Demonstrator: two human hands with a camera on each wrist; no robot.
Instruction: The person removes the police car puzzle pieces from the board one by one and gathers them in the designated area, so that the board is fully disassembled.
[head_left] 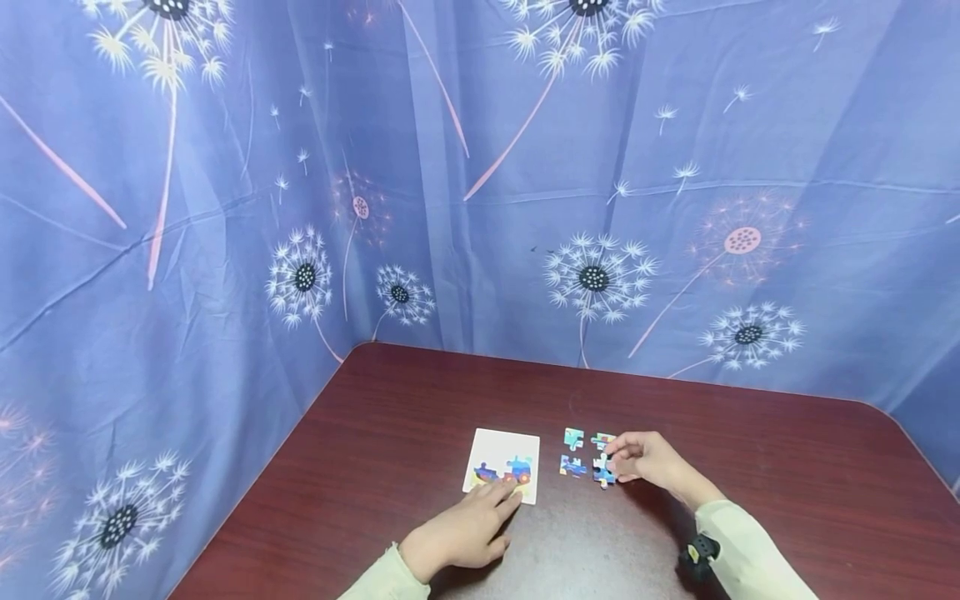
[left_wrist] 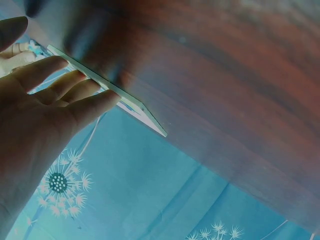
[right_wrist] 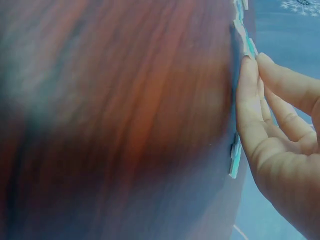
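Observation:
My left hand [head_left: 468, 525] lies over the near edge of a square white puzzle board [head_left: 504, 442], its fingers extended and touching it. Colourful pieces with a blue and yellow picture sit on the board's lower part, partly hidden by the fingers. In the left wrist view, the fingertips [left_wrist: 112, 97] rest along the board's edge. My right hand [head_left: 652, 458] is at the right side of a small group of loose jigsaw pieces. Its thumb and forefinger pinch the edge of the near right jigsaw piece [head_left: 603, 473]. The far right piece [head_left: 602, 440] is partly covered by the fingers.
Two more loose jigsaw pieces, a far one [head_left: 573, 438] and a near one [head_left: 572, 466], lie between the board and the right hand. A dark red wooden table [head_left: 420, 400] carries everything. Blue curtains [head_left: 480, 250] with dandelion prints hang behind and to the left.

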